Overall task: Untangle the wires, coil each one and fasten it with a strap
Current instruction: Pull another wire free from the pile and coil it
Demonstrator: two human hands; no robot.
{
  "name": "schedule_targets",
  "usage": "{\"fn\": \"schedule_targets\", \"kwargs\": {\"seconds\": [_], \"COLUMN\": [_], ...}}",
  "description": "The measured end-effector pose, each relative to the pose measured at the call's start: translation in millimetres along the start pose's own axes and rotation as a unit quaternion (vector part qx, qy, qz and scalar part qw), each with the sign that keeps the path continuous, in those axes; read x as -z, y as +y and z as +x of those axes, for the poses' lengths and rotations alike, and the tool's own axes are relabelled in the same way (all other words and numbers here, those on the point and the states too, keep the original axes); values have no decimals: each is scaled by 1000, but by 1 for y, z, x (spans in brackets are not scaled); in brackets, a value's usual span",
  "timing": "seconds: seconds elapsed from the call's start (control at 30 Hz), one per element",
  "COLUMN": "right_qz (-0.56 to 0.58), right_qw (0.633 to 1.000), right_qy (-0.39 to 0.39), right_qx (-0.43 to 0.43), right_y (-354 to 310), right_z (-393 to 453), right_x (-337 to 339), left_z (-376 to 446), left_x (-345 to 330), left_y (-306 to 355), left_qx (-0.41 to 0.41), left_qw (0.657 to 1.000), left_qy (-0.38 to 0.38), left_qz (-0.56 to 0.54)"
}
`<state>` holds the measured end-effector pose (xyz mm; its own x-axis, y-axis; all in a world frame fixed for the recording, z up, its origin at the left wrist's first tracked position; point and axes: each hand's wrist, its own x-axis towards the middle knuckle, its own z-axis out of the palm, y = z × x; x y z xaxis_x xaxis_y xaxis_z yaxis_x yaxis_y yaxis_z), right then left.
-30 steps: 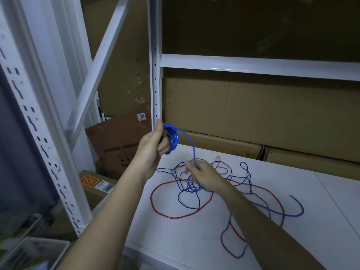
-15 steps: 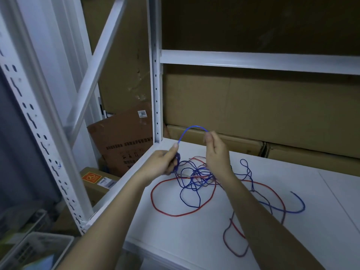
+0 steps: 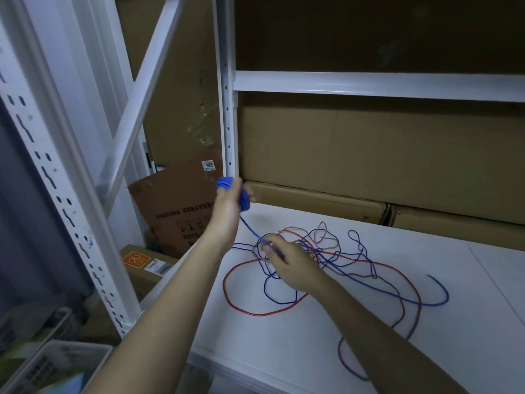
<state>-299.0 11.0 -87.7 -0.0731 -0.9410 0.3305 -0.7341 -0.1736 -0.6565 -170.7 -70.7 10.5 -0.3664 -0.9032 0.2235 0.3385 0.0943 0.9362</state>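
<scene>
My left hand (image 3: 230,206) is raised near the shelf post and grips a small coil of blue wire (image 3: 245,200). From the coil a taut blue strand (image 3: 251,228) runs down to my right hand (image 3: 292,263), which pinches it low over the white shelf board (image 3: 284,336). Under and beyond that hand lies a tangle (image 3: 321,245) of thin blue, red and greyish-pink wires. A red wire (image 3: 250,309) loops wide toward the front left. The thick blue wire's free end (image 3: 439,285) curls at the right.
A white perforated shelf post (image 3: 227,123) stands just behind my left hand. Cardboard boxes (image 3: 369,155) line the back of the shelf. Left of the shelf are a leaning brown carton (image 3: 176,206), a box with an orange label (image 3: 142,264) and a plastic crate (image 3: 42,368).
My left hand rose back up beside the post with the coil. My right hand dropped from beside the left hand to the tangle, drawing the blue strand taut.
</scene>
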Motion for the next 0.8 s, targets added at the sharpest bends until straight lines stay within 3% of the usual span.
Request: {"fn": "schedule_targets", "kwargs": {"seconds": [0.07, 0.13, 0.23, 0.33, 0.4, 0.5, 0.6, 0.7, 0.8], "right_qz": [10, 20, 32, 49, 66, 18, 2, -10, 57], "right_qw": [1000, 999, 997, 993, 991, 990, 987, 980, 964], "right_qy": [17, 28, 40, 63, 58, 12, 10, 20, 110], "right_qx": [-5, -16, -63, -90, -103, -138, -161, -200, -236], "right_y": [1, 6, 18, 26, 31, 41, 49, 52, 42], "right_z": [-1, -1, 0, 3, 7, 8, 10, 19, 39], "right_x": [2, 7, 17, 26, 32, 40, 46, 56, 68], "left_z": [2, 2, 3, -2, -4, -4, -4, -3, 0], "left_x": [1, 11, 24, 27, 27, 29, 29, 24, 14], "left_y": [-22, -43, -56, -58, -56, -51, -52, -54, -52], "left_qx": [-18, -34, -42, 0, 13, 53, 81, 64, 41], "left_qw": [952, 879, 777, 754, 760, 833, 899, 915, 922], "left_qy": [-16, -93, -196, -251, -285, -315, -288, -238, -203], "left_qz": [306, 466, 596, 607, 585, 452, 320, 319, 327]}}
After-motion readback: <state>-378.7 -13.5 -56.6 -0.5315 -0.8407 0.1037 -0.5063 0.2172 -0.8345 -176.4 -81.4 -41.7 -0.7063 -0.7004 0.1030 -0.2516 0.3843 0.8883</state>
